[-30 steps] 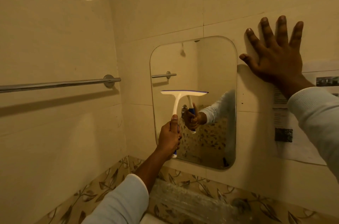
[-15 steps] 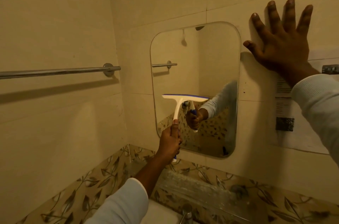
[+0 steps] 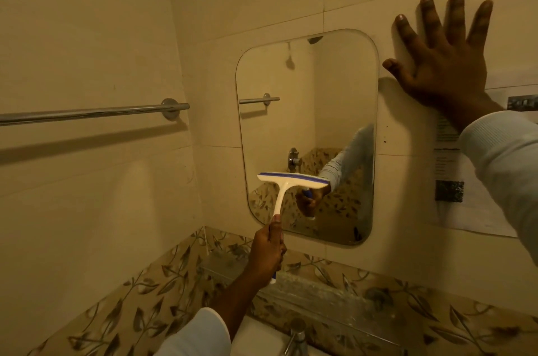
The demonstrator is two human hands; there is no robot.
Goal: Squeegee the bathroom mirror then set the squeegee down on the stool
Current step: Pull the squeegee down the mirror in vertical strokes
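Note:
A rounded rectangular mirror (image 3: 308, 111) hangs on the tiled wall ahead. My left hand (image 3: 267, 250) grips the handle of a white squeegee (image 3: 286, 183) with a blue rubber edge. Its blade lies level against the lower left part of the glass. The mirror reflects that hand and its sleeve. My right hand (image 3: 442, 64) is pressed flat on the wall tiles just right of the mirror's top corner, fingers spread and holding nothing. No stool is in view.
A chrome towel bar (image 3: 87, 112) runs along the left wall. A clear shelf (image 3: 314, 291) sits under the mirror, above a leaf-patterned tile band. A tap (image 3: 295, 335) and white basin show at the bottom edge. A printed paper (image 3: 471, 195) is stuck right of the mirror.
My left hand has drawn the squeegee down the mirror, from about mid-height to the lower part. My right hand stays flat on the wall.

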